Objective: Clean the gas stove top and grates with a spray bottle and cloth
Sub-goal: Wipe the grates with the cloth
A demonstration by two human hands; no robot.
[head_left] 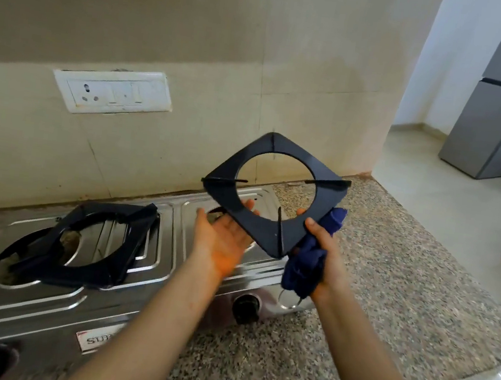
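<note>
So the grate (265, 229) is up in the air right now, held tilted above the right burner of the gas stove (39, 306). It's a dark, square pan support with rounded corners, a big round hole in the middle and four thin prongs pointing inward. Looks matte, black going on navy. The left hand (221, 236) is flat and palm up under its lower left edge, fingers straight, just propping it. The right hand (331, 253) pinches the lower right edge, thumb on top, with a bunched-up blue cloth (306, 266) clutched in the same grip and hanging down below it.

The second grate (81, 276) sits crooked over the left burner, not seated square. The stove itself is a stainless two-burner on a speckled granite counter (356, 297). There's a badge (98, 340) on the front edge, but I can only make out "SU", the rest is cut off by the arm.
</note>
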